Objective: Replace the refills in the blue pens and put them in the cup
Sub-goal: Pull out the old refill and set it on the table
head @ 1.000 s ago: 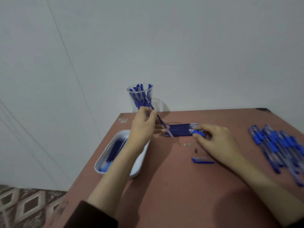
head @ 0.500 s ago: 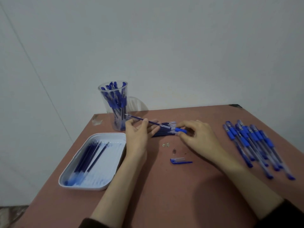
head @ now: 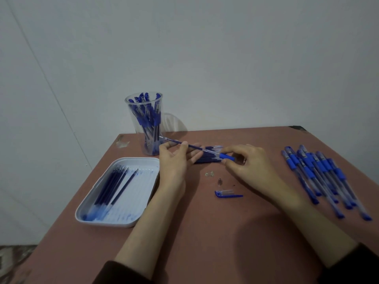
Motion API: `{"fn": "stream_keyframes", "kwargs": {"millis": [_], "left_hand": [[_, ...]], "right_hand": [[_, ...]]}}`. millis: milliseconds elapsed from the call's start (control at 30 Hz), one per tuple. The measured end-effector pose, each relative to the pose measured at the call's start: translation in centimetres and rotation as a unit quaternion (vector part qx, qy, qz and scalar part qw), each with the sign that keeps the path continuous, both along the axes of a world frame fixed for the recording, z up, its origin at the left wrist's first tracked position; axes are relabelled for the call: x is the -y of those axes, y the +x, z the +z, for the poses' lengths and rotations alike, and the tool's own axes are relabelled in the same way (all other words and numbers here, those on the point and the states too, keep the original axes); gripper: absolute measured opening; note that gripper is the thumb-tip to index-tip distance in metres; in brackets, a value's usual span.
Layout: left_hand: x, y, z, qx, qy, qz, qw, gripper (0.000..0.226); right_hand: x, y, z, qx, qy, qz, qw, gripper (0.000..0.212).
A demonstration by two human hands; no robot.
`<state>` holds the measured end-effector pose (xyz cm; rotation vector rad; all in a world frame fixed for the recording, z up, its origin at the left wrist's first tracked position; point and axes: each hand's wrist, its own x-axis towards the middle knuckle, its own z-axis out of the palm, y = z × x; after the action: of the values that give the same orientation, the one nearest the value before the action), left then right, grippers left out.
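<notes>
Single head-worn wide-angle cam (only view), above the table's [head: 205, 238] near edge, pitched forward and down toward its far edge and the wall [head: 225, 58]. Close in: left hand [head: 176, 160] and right hand [head: 248, 162] sit mid-frame.

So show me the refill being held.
The refill pinched in the left hand, slanting midair; the rest lie in the tray or bundled on the table.

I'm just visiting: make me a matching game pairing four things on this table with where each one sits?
1 clear plastic cup
2 white rectangular tray
3 loose blue pen cap
4 row of blue pens

A right side of the brown table
B far left corner
C centre
D left edge, nearer

Pairs: 1-B, 2-D, 3-C, 4-A
</notes>
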<state>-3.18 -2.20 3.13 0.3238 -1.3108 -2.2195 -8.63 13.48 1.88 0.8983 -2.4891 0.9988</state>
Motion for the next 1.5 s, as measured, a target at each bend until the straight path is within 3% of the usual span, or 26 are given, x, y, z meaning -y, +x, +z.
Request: {"fn": "stream_keyframes", "kwargs": {"millis": [1233, 1400, 1500], "left_hand": [[-0.1, 0.1, -0.3, 0.005, -0.015, 0.001, 1.0, 0.013], [-0.8, 0.3, -0.3, 0.024, -0.036, -0.031, 0.999, 0.013], [-0.9, 0.4, -0.4, 0.045, -0.096, -0.066, 0.992, 0.01]], "right_hand": [[-0.2, 0.0, 0.1, 0.006, -0.017, 0.009, 1.0, 0.019], [0.0, 0.3, 0.0, 0.016, -0.027, 0.015, 0.999, 0.017], [0.1, 0.3, 0.0, 0.02, -0.022, 0.013, 0.999, 0.017]]}}
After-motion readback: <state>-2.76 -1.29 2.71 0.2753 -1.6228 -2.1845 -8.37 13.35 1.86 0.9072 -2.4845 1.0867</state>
